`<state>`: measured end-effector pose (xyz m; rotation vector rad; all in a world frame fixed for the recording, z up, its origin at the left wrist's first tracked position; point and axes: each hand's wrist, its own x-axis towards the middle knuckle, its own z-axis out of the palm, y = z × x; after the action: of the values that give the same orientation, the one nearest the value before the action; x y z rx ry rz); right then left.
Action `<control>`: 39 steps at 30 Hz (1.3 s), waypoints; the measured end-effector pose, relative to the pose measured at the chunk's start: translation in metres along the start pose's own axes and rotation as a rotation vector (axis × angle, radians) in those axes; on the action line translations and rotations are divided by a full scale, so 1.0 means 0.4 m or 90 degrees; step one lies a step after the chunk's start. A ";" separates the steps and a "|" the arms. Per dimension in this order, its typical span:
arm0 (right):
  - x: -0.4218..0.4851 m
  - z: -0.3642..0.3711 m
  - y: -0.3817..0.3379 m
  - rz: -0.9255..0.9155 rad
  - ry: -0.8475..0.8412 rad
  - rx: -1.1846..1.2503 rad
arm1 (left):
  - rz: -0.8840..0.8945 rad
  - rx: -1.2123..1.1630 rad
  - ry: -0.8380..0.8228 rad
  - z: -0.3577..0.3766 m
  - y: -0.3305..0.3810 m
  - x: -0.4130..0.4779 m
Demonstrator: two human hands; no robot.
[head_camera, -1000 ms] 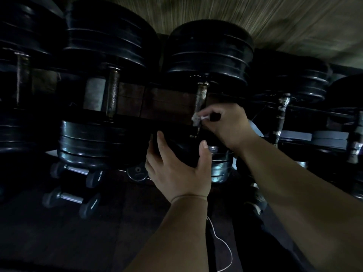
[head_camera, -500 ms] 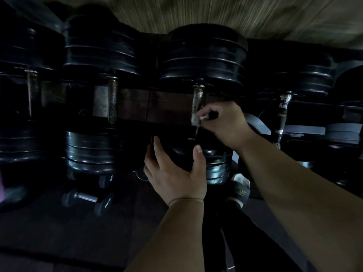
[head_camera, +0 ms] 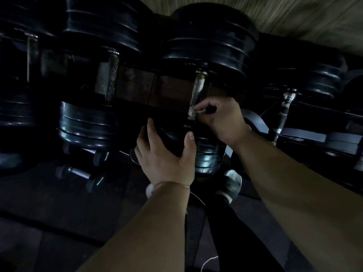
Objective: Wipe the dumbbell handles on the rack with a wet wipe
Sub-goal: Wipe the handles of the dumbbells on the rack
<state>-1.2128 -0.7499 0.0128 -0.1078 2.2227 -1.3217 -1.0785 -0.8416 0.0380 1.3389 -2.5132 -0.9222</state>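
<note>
Head view: the right hand (head_camera: 222,118), its grip pinched together on a wet wipe (head_camera: 193,113), holds the wipe against the lower end of the middle dumbbell handle (head_camera: 198,87) on the rack (head_camera: 137,83). The left hand (head_camera: 167,158), grip spread apart, rests on that dumbbell's near weight head (head_camera: 208,158).

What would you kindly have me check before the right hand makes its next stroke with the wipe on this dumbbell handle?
1. Wet wipe pinched firmly in the right hand: ok.
2. Wipe in contact with the handle: ok, at its lower end.
3. Left hand steadying the near weight head: ok, fingers spread on it.
4. Upper stretch of the handle already wiped: cannot tell, too dark.
5. Wipe moist enough: cannot tell.
6. Next handle to the right uncovered: ok.
</note>
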 end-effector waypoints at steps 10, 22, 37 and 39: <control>-0.046 -0.020 -0.090 -0.003 -0.004 -0.126 | -0.016 -0.024 -0.046 -0.010 -0.003 0.005; -0.098 0.143 -0.277 -0.065 0.032 0.023 | 0.162 -0.110 0.017 -0.271 -0.123 0.212; 0.056 0.328 -0.321 -0.046 0.025 -0.021 | 0.082 0.079 -0.061 -0.274 -0.239 0.414; 0.083 0.344 -0.319 -0.042 0.037 -0.022 | 0.095 0.068 -0.046 -0.271 -0.245 0.412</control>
<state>-1.1992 -0.9353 0.0550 -0.1577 2.3090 -1.3375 -1.0641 -1.0614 0.0430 1.1463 -2.7088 -0.8300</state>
